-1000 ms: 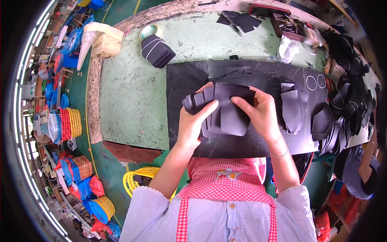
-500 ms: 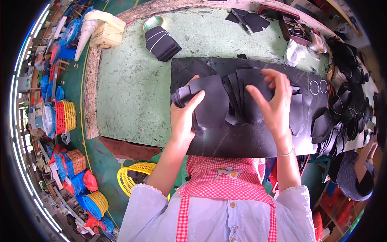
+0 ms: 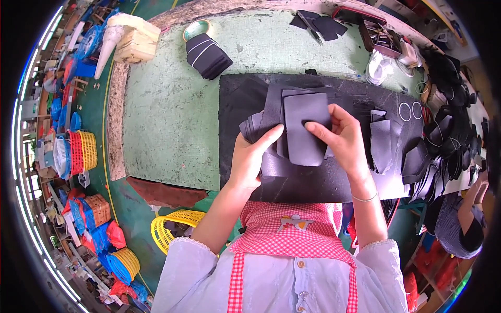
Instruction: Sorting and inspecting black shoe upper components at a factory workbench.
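Black pieces [image 3: 271, 168]: sitting between the two hands, in front of the torso and over the black mat [image 3: 313, 190] on the green counter [image 3: 167, 115]. They are fanning out unevenly, their edges showing in steps toward the left; the spread is probably helping single layers to be told apart.

Left hand [image 3: 248, 161]: pinching the fanned pieces, its thumb pressing on the upper side. Its fingers are mostly hiding underneath. The thumb is likely acting as a clamp, stopping the loose layers from sliding.

Right hand [image 3: 344, 140]: pinching the front piece [image 3: 307, 148] near its right edge, thumb lying across the face, fingers curling behind. Whether it is gripping one layer or several, cannot tell. This edge grip is leaving most of the face uncovered.

Pose: both forearms are rising from the lower edge and angling inward; the thumbs are pointing toward each other, the wrists staying apart.

Surroundings: a smaller stack [image 3: 382, 146] is lying on the mat, just beyond the right hand. A banded bundle [image 3: 209, 57] is resting on bare counter at far left, its bands presumably holding the layers together; a tape roll [image 3: 186, 32] is touching or nearly touching it.
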A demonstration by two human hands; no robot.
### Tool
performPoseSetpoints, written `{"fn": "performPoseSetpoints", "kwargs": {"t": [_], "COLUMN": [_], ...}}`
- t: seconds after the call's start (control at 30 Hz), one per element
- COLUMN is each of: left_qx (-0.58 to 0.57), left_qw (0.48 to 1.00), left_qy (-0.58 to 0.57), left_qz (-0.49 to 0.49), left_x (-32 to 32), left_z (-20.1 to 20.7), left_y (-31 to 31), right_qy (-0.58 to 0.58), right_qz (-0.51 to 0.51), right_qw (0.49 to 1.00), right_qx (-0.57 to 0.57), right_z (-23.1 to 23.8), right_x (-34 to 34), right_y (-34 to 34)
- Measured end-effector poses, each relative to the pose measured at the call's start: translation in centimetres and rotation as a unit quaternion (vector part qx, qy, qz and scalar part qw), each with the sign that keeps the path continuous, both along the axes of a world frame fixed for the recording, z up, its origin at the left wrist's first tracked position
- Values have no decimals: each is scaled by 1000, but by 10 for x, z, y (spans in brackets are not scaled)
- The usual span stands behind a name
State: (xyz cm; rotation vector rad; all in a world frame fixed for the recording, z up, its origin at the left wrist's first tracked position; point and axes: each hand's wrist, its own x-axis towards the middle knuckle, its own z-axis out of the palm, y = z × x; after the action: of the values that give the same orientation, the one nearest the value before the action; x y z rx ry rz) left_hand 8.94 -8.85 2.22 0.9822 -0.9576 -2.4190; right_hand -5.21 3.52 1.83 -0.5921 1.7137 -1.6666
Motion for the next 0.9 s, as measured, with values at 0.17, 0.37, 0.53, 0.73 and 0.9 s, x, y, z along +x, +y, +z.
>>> {"fn": "performPoseSetpoints", "kwargs": {"t": [0.17, 0.37, 0.53, 0.73, 0.9], "left_qx": [-9, -48, -46, -64, -59], "left_qw": [1000, 999, 999, 998, 998], "left_qy": [5, 8, 0, -6, -7], "left_qz": [-2, 7, 8, 5, -1], "left_x": [2, 3, 3, 0, 0], "left_z": [-5, -8, -8, -9, -8], "left_y": [1, 3, 4, 8, 6], "right_qy": [-5, -22, -11, -50, -5], "right_qz": [38, -14, 1, 10, -7], "right_qw": [997, 999, 1000, 999, 1000], "right_qx": [63, -41, -11, 8, -11], "right_z": [3, -2, 3, -3, -4], "right_x": [-8, -3, -6, -9, -6], "right_y": [12, 10, 10, 11, 12]}}
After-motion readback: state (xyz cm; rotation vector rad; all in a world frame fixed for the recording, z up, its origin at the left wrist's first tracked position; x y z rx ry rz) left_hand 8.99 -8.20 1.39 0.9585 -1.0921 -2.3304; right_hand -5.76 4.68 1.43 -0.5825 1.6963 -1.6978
